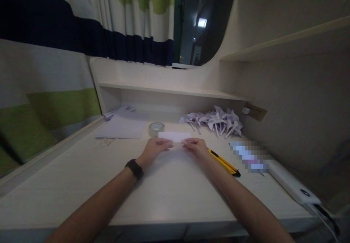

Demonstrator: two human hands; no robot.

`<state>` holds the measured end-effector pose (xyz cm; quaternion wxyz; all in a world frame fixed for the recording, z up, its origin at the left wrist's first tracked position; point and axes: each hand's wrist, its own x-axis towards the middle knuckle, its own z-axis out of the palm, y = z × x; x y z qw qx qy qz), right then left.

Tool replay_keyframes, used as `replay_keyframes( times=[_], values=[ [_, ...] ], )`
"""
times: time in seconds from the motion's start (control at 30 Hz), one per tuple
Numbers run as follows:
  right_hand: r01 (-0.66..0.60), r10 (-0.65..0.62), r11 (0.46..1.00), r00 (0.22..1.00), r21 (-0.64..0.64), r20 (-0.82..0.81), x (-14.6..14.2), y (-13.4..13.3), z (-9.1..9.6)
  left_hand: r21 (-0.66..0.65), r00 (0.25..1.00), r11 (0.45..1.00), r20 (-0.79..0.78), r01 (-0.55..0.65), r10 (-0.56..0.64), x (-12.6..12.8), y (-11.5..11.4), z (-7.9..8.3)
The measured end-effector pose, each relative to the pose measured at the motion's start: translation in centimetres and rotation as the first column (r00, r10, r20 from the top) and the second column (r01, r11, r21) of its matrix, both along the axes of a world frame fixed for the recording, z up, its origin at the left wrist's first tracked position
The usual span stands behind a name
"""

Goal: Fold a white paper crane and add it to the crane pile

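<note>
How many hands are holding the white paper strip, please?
2. The left hand holds the left end of the white paper strip; the right hand holds its right end, near the tape roll.

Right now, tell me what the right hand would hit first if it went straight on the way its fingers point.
Probably the left hand: the right hand points leftward along the white paper that both pinch, fingertips nearly meeting. The tape roll lies farther back, seemingly off that line.

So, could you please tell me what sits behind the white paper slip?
A clear tape roll sits just behind the paper slip, folded paper pinwheels farther right. The left hand and right hand hold and cover its near edge.
</note>
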<state>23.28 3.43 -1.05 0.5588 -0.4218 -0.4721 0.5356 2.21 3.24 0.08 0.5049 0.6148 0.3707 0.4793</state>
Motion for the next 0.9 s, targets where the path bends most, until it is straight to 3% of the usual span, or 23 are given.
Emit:
replay_keyframes(
  times=[0.2,0.9],
  values=[
    [0.104,-0.104,0.994,0.994,0.023,-0.016,-0.71,-0.44,0.28,-0.012,0.999,1.000,0.024,-0.021,0.021,0.28,0.07,-0.19],
    [0.097,-0.097,0.995,0.995,0.024,-0.012,-0.90,-0.54,-0.31,-0.105,0.996,0.994,0.086,0.017,-0.008,0.31,0.08,-0.85]
  ],
)
